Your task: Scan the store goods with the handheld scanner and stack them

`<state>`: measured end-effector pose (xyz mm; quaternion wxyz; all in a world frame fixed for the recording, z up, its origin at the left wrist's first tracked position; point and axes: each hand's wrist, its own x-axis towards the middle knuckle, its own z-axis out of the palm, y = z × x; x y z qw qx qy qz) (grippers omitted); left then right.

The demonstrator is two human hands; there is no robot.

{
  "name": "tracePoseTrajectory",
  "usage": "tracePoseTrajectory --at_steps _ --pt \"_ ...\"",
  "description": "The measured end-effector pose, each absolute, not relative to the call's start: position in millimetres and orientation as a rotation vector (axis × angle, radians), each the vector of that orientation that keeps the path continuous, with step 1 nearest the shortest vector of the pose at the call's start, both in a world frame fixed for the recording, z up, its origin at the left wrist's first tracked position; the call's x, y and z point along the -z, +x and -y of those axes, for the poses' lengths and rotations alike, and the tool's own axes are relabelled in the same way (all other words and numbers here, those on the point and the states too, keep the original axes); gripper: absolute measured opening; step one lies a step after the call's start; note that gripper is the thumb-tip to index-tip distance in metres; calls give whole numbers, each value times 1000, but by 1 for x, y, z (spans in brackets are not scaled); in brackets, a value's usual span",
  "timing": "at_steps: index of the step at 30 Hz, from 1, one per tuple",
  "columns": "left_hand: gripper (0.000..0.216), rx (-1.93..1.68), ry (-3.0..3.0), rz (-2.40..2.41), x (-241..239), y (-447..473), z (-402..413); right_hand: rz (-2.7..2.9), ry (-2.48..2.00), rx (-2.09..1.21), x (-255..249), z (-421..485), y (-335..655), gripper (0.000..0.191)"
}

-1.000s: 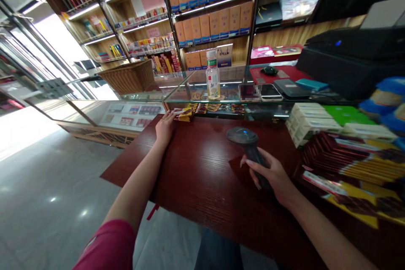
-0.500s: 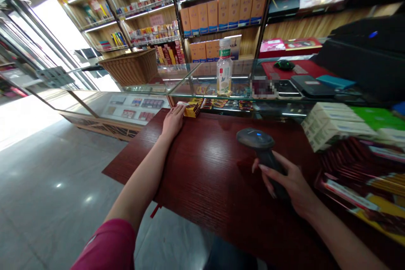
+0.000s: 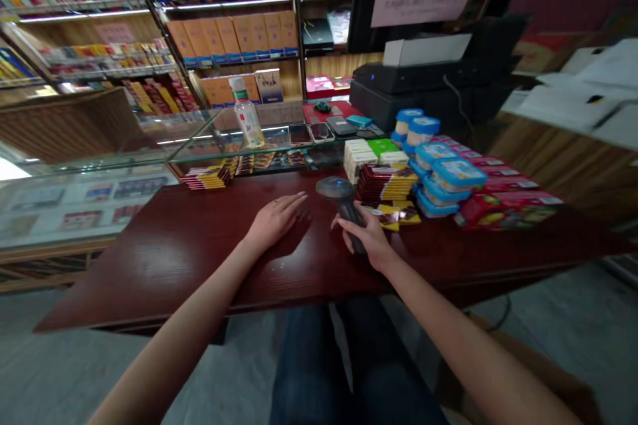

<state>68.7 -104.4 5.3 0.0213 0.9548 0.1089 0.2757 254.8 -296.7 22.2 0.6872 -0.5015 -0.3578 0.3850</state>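
Note:
My right hand (image 3: 373,237) is wrapped round the handle of a dark barcode scanner (image 3: 335,188), its head up and a small blue light lit on top. Over the middle of the reddish-brown desk (image 3: 192,246) is my left hand (image 3: 273,221), palm down with its fingers stretched toward the scanner and nothing visible in it. To its left lies a small stack of yellow-and-maroon packets (image 3: 207,176). Just beyond my right hand stands a taller pile of similar packets (image 3: 381,182), with a few loose yellow packets (image 3: 401,214) in front.
Blue-lidded tubs (image 3: 456,174) and red boxes (image 3: 511,209) are stacked on the right. White-and-green packs (image 3: 357,156) sit behind the packets. A glass counter (image 3: 199,136) runs along the back, bearing a clear bottle (image 3: 248,121) and phones (image 3: 321,133). A wicker basket (image 3: 70,126) is at left.
My left hand has come away from the small stack at the left and moved right, toward the scanner. The view has turned right. My right hand still holds the barcode scanner.

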Motion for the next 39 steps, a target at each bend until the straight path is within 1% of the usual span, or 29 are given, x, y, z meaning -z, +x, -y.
tracePoseTrajectory --at_steps 5,8,13,17,23,29,33,36,39 --pt "49 -791 2906 -104 -10 153 177 740 -1197 -735 -23 373 276 44" --pt "41 -725 2868 -15 -11 186 199 678 -1226 -612 -25 412 290 41" --pt "41 -691 2727 -82 -6 214 216 573 -1288 -493 -21 452 306 43" --pt "38 -800 2595 -131 -6 212 220 549 -1304 -475 -18 453 309 45" --pt "31 -1104 2395 -431 -13 163 188 615 -1243 -535 -29 413 300 44" --pt "25 -1392 1972 -942 -4 99 97 755 -1132 -710 -44 334 272 48" --pt "30 -1368 1523 -1100 5 63 42 890 -1086 -873 -46 277 248 44" --pt "36 -1272 1266 -1010 6 44 24 958 -1064 -992 -44 242 232 44" --pt "40 -1225 1180 -904 4 36 24 978 -1045 -1069 -39 217 218 46"
